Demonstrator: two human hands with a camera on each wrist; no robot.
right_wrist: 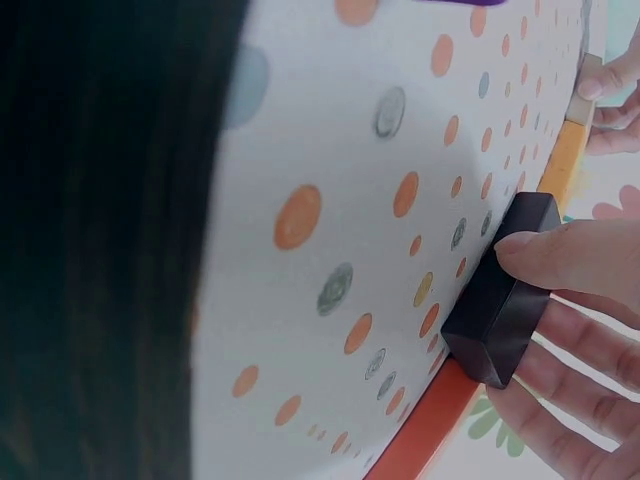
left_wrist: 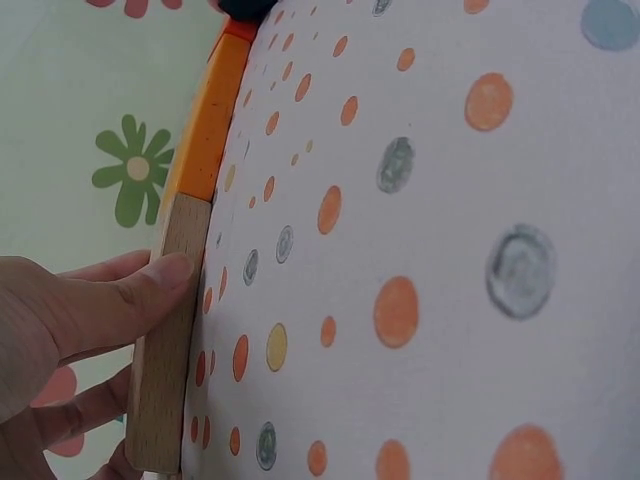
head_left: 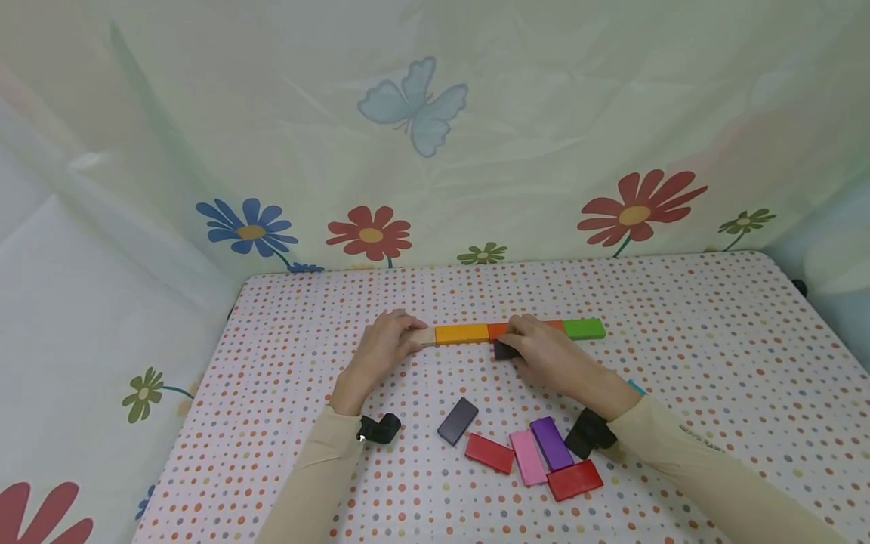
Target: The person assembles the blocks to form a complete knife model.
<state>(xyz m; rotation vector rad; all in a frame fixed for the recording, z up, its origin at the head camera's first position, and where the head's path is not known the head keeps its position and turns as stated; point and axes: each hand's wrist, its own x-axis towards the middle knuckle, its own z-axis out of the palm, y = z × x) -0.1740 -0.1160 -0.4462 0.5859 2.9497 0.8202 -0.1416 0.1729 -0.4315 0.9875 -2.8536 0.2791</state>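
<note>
A row of wooden blocks lies on the dotted table. At its left end is a plain wood block (left_wrist: 170,340), pinched between the thumb and fingers of my left hand (head_left: 384,344). A yellow-orange block (head_left: 462,334) butts against it, then comes red-orange (head_left: 498,330), partly hidden by my right hand (head_left: 547,353), with a green block (head_left: 584,329) at the right end. That hand grips a black block (right_wrist: 505,290) by its long sides, thumb on the near face. The black block is at the near side of the row, overlapping the red-orange part in view; whether they touch I cannot tell.
Nearer my body lie a dark grey block (head_left: 458,421), a red block (head_left: 489,453), a pink block (head_left: 528,458), a purple block (head_left: 552,443) and another red block (head_left: 575,480). A blue block (head_left: 637,387) peeks out past my right wrist. Behind the table hangs a flowered curtain (head_left: 516,151).
</note>
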